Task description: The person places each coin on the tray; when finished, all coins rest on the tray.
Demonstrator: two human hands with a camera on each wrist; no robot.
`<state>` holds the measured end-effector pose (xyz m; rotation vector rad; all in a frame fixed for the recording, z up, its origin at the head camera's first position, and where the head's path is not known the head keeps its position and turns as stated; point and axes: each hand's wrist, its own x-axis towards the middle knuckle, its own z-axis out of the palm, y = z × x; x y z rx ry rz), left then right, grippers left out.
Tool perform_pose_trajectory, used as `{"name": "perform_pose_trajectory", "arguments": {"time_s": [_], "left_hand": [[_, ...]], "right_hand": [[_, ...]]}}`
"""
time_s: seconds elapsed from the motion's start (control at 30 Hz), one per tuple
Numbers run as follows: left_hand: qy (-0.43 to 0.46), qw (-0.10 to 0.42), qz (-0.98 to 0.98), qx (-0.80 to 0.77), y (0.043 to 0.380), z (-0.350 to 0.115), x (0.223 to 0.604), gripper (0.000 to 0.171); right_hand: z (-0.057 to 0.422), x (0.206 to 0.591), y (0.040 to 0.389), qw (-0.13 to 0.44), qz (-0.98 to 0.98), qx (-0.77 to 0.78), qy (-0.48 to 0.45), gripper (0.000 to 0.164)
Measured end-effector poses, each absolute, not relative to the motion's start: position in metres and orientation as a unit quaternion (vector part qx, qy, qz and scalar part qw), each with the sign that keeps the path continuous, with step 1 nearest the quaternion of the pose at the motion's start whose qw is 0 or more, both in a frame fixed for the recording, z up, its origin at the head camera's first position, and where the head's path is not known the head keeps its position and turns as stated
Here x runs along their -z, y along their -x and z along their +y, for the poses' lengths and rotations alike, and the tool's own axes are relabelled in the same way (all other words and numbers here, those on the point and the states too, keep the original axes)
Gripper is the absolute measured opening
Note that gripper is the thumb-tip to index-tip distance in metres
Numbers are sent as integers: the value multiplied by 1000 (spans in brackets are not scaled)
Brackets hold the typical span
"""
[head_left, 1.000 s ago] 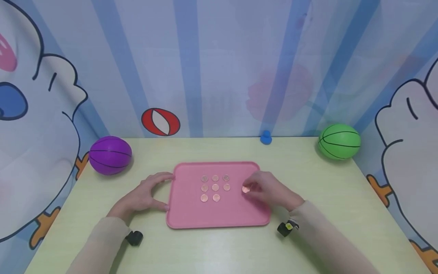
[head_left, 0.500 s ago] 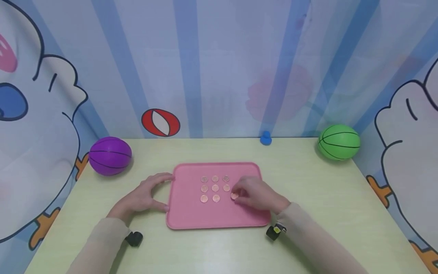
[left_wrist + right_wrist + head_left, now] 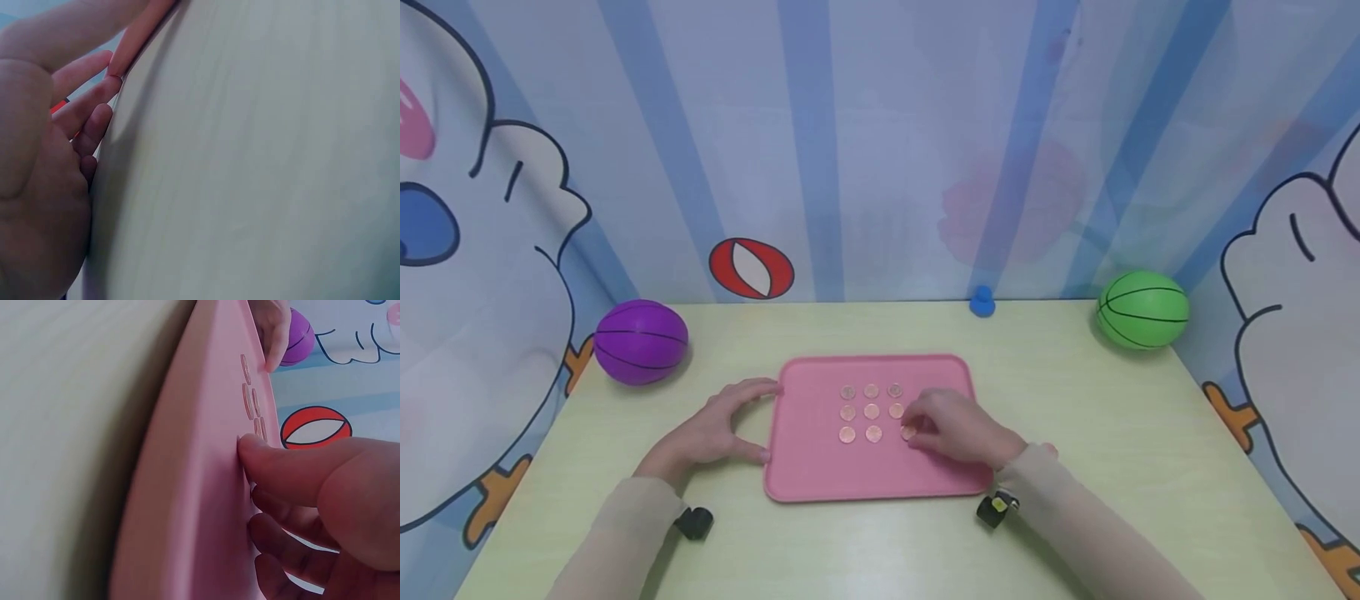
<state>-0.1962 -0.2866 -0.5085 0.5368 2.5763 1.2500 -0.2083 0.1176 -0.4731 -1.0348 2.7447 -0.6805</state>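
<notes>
On a pink tray (image 3: 820,475), several small copper-coloured coins (image 3: 871,411) lie flat in rows. My right hand (image 3: 958,427) pinches a coin (image 3: 908,432) between thumb and fingers, low over the tray at the right end of the nearest row. In the right wrist view the thumb tip comes right down at the tray floor, and the held coin is mostly hidden. My left hand (image 3: 711,429) has thumb and fingers spread along the tray's left edge. Its fingertips touch the tray wall (image 3: 140,34) in the left wrist view.
A purple ball (image 3: 641,342) sits at the table's back left and a green ball (image 3: 1142,309) at the back right. By the rear edge stands a small blue object (image 3: 982,302). Striped cartoon cloth hangs behind the pale table (image 3: 880,550) and at its sides.
My right hand has moved left and toward me, carrying the coin from the tray's right part to the end of the nearest row. The left hand has stayed put.
</notes>
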Motion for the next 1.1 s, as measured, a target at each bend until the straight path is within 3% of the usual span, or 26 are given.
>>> {"name": "perform_pose_trajectory", "arguments": {"time_s": [1.1], "left_hand": [[-186, 111, 879, -424, 196, -288, 510, 103]], "right_hand": [[105, 477, 209, 61, 924, 232, 298, 17]]}}
